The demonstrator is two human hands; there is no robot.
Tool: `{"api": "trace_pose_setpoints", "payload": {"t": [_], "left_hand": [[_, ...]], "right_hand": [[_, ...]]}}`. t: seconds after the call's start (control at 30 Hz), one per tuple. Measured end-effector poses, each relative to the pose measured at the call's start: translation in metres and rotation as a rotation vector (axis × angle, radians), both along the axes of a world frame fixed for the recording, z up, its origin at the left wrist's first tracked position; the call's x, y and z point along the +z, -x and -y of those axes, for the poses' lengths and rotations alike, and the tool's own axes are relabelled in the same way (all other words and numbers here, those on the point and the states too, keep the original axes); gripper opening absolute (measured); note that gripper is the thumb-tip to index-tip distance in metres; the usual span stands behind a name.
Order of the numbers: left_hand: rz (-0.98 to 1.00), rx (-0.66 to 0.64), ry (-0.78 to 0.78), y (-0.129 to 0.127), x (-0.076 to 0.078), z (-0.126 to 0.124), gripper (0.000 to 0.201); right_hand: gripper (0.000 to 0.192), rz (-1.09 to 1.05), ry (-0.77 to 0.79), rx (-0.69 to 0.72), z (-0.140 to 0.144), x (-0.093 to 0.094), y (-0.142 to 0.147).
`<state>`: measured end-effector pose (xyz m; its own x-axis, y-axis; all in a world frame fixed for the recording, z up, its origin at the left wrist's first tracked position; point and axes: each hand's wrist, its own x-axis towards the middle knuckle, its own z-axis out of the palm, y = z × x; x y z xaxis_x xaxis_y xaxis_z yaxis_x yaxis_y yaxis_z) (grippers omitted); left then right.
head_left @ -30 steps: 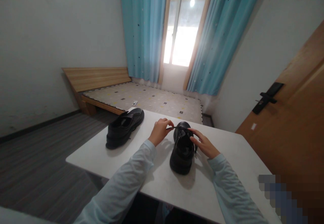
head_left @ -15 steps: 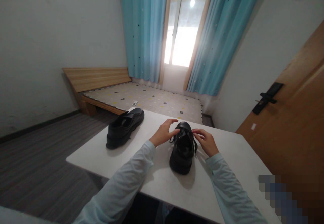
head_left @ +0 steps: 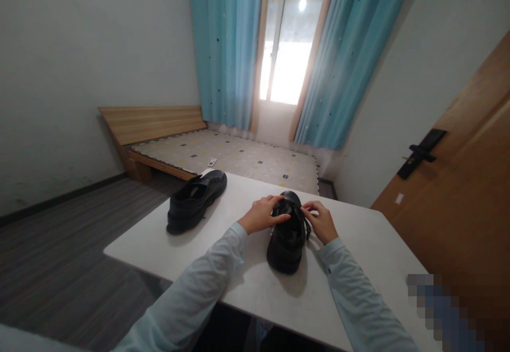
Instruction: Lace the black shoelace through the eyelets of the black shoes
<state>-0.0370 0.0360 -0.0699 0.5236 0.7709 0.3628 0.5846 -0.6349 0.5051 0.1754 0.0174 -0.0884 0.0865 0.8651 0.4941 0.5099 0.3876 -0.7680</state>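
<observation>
Right hand (head_left: 321,220) fingers (head_left: 309,211) pinching the lace (head_left: 306,223) at the near shoe's (head_left: 287,238) vamp. Left hand (head_left: 265,214) fingers spread flat over the toe, likely steadying it against the pull. Shoe mid-table (head_left: 366,256), toe pointing away. Second shoe (head_left: 195,200) untouched, far-left corner; bed (head_left: 223,153) beyond.

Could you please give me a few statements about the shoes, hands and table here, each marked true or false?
1. Both hands, left hand and right hand, touch the near black shoe. True.
2. The far black shoe lies on the floor. False: it rests on the white table.
3. The right hand is at the laces. True.
4. The curtains are red. False: they are blue.
</observation>
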Motion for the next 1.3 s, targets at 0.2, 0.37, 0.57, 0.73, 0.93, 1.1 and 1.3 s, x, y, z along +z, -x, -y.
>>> {"api": "trace_pose_setpoints", "payload": {"t": [0.2, 0.37, 0.57, 0.73, 0.93, 1.1, 1.3], "left_hand": [[-0.067, 0.058, 0.051, 0.000, 0.000, 0.001, 0.063], [-0.069, 0.056, 0.070, 0.000, -0.002, 0.000, 0.064], [-0.069, 0.054, 0.066, 0.000, -0.004, 0.000, 0.065], [-0.073, 0.059, 0.068, 0.000, -0.003, 0.000, 0.064], [-0.082, 0.067, 0.073, 0.000, -0.003, 0.000, 0.065], [-0.081, 0.067, 0.068, 0.001, -0.003, 0.000, 0.065], [-0.087, 0.071, 0.062, 0.002, -0.004, -0.001, 0.065]], "right_hand": [[0.029, 0.029, -0.016, -0.044, 0.000, 0.001, 0.005], [0.027, -0.031, 0.016, -0.048, 0.000, 0.003, 0.009], [0.026, -0.096, 0.025, -0.041, 0.001, 0.005, 0.009], [0.022, -0.088, 0.017, -0.031, 0.000, 0.005, 0.008], [0.022, -0.042, 0.011, 0.012, 0.001, 0.008, 0.008], [0.021, -0.004, 0.062, 0.098, 0.004, 0.013, 0.004], [0.025, -0.051, 0.079, 0.171, 0.006, 0.016, -0.003]]}}
